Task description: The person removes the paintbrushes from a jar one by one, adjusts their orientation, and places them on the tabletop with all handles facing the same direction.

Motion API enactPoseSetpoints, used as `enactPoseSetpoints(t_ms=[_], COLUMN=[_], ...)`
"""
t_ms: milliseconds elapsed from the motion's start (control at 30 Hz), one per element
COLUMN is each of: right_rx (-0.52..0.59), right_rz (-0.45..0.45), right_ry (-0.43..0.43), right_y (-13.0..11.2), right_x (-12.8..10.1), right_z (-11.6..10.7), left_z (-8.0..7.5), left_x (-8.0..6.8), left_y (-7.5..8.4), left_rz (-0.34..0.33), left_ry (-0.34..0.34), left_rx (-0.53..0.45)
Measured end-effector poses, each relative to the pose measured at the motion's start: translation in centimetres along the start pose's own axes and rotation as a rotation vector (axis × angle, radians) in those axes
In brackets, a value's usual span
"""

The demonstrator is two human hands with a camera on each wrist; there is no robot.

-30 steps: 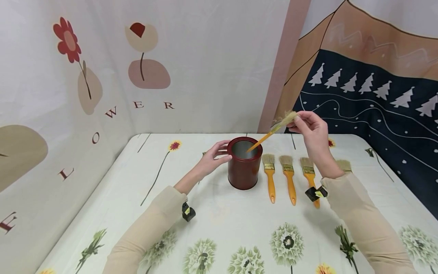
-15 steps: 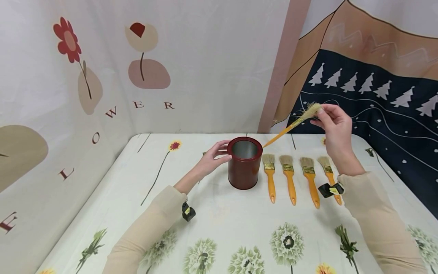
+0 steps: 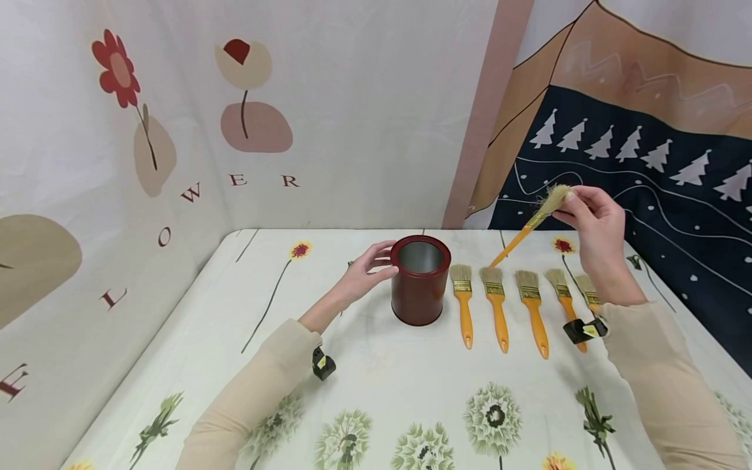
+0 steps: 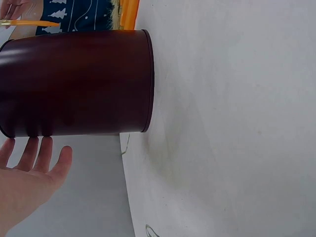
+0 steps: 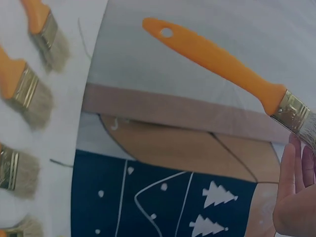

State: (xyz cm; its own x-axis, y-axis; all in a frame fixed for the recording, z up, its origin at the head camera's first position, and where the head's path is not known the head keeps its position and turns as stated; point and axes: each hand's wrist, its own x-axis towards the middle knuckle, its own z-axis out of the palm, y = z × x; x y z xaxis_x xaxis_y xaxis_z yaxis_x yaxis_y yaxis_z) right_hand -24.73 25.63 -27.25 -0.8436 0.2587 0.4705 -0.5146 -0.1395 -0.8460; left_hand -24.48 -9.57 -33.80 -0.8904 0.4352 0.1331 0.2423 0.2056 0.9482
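Left grip: the person's left hand (image 3: 363, 267) rests on the side of a dark red cylindrical metal tin (image 3: 420, 281), fingers loosely curved against the wall near the rim, steadying rather than clasping.
Tin: upright on the flower-print table (image 3: 376, 365), left of the brushes, open mouth up, pale metal inside.
Row on the table: orange-handled flat brushes with brass ferrules (image 3: 497, 307) lie side by side just right of the tin, bristles pointing away from the person.
Right grip: the right hand (image 3: 593, 225) pinches one more orange-handled flat paintbrush (image 3: 531, 223) at its bristle end, handle slanting down toward the row, in the air and clear of the tin.
Handling: the brush looks light, its handle stiff and its bristles soft; the ferrule seems the firmest place to hold.
Backdrop: printed cloths with flowers and pine trees.
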Motion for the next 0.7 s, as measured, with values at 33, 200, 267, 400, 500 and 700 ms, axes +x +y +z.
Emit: enactPoseSetpoints(t_ms=[33,200,267,400,500,700], right_rx=[-0.006,-0.034,-0.053,-0.081,-0.1,-0.186], right_rz=[0.007,0.035,0.042,0.052,0.058,0.077], right_ry=[0.006,0.034,0.045,0.061,0.065,0.056], right_y=[0.1,0.6,0.8,1.0,1.1,1.4], right_x=[0.0,0.2,0.3,0.3,0.3,0.5], right_z=[-0.2,-1.1,-1.5,-2.3,-2.9,-4.2], left_z=[0.0,0.0,0.0,0.0,0.0,0.0], left_x=[0.0,0.0,0.0,-0.1,-0.1,0.0], left_y=[0.0,0.0,0.0,0.1,0.1,0.1], left_rz=[0.0,0.003,0.005,0.009,0.01,0.007], left_ry=[0.0,0.001,0.001,-0.001,-0.002,0.0], left_rx=[0.0,0.0,0.001,0.004,0.003,0.0])
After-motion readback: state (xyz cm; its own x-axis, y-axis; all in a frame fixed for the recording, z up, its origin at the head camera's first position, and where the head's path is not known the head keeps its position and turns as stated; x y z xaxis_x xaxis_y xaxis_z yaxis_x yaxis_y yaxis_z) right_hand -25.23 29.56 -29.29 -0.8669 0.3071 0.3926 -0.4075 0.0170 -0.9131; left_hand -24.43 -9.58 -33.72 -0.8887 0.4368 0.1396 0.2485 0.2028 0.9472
